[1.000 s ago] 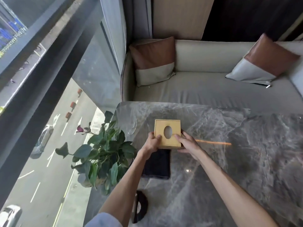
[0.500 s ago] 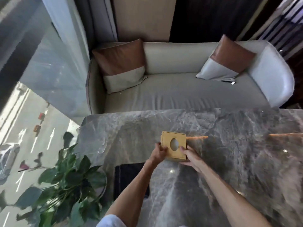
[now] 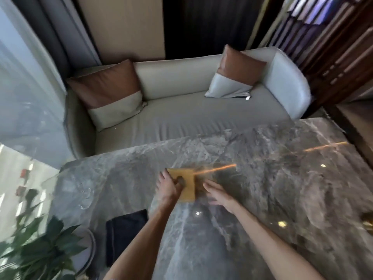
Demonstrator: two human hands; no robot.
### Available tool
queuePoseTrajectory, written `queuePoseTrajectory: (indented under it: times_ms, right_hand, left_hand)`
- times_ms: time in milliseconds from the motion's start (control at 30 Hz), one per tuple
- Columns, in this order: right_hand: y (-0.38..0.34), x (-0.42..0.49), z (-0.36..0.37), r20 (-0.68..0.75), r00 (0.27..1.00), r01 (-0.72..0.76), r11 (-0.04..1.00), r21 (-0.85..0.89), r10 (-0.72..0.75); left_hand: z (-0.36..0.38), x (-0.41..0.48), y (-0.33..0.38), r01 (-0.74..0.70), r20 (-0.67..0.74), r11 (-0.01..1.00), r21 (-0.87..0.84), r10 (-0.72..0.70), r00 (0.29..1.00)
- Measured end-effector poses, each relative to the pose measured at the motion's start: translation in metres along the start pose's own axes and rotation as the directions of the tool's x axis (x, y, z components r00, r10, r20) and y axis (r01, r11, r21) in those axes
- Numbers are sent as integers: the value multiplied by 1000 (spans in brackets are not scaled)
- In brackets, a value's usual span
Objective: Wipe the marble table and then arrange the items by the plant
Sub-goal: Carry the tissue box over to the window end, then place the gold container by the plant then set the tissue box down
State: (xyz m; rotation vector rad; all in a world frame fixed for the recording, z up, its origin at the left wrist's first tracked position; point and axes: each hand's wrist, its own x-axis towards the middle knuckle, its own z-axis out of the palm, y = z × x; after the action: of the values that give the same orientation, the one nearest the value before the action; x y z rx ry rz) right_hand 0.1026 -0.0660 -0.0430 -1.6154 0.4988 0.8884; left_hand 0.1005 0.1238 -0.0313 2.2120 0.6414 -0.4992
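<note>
A small square wooden box (image 3: 186, 189) with an oval hole in its top sits on the grey marble table (image 3: 272, 188), near the middle. My left hand (image 3: 168, 188) holds the box from its left side, thumb lying over the hole. My right hand (image 3: 218, 194) is blurred, with straight fingers, just right of the box and a little apart from it. A folded dark cloth (image 3: 125, 229) lies flat on the table at the near left. The green leafy plant (image 3: 36, 253) stands at the table's near left corner.
A beige sofa (image 3: 181, 118) with two brown-and-white cushions runs along the table's far edge. A window wall (image 3: 24, 98) is on the left and a dark slatted screen (image 3: 333, 47) at the far right. A gold object (image 3: 368, 221) shows at the right edge.
My view swung right, away from the plant. The box moved from beside the plant toward the table's middle. My right hand let go of the box and drew slightly right.
</note>
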Motion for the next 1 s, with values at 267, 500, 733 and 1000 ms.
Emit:
queuePoseTrajectory:
  times_ms: [267, 500, 733, 1000]
  right_hand:
    - [2, -122, -249, -391, 871, 309, 951, -32, -296]
    - [65, -173, -492, -729, 644, 300, 953, -40, -233]
    - [202, -164, -642, -800, 598, 86, 990, 109, 36]
    - [320, -107, -663, -746, 645, -57, 984, 168, 165]
  left_hand:
    - [80, -56, 171, -420, 49, 893, 163, 418, 907]
    - [224, -91, 297, -474, 143, 863, 175, 454, 879]
    - [445, -145, 410, -435, 367, 859, 270, 326, 871]
    - [611, -195, 430, -356, 515, 875, 326, 152, 844]
